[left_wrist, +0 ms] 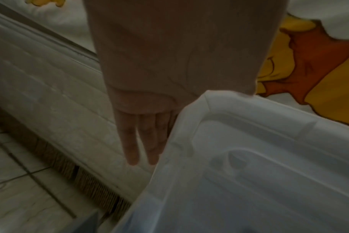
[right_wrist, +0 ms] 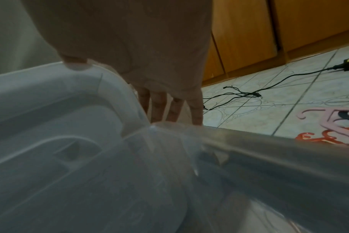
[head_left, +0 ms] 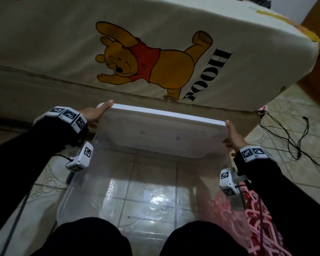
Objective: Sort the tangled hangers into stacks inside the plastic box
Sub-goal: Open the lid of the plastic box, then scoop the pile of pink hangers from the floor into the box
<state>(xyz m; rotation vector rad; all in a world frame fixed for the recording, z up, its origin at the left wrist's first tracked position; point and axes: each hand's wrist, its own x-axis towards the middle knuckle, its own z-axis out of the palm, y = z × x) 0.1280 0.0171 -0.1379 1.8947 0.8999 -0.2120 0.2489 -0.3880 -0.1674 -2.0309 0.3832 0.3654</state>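
holding the lid (head_left: 161,130) tilted over the plastic box (head_left: 85,191), left hand (head_left: 92,115) and right hand (head_left: 233,137) clamped its short edges, thumbs on top; light, stiff, slick.

The lid (head_left: 161,130), tilted up at the box's (head_left: 92,200) far edge, blocks that side against the mattress (head_left: 63,52). The box's near opening is clear. Hangers (head_left: 257,218) crowd the floor along its right edge.

We see a white lid (head_left: 161,130), clear box (head_left: 103,191), pink and red hangers (head_left: 257,215) lower right, cream sheet (head_left: 63,43) with yellow bear (head_left: 155,65).
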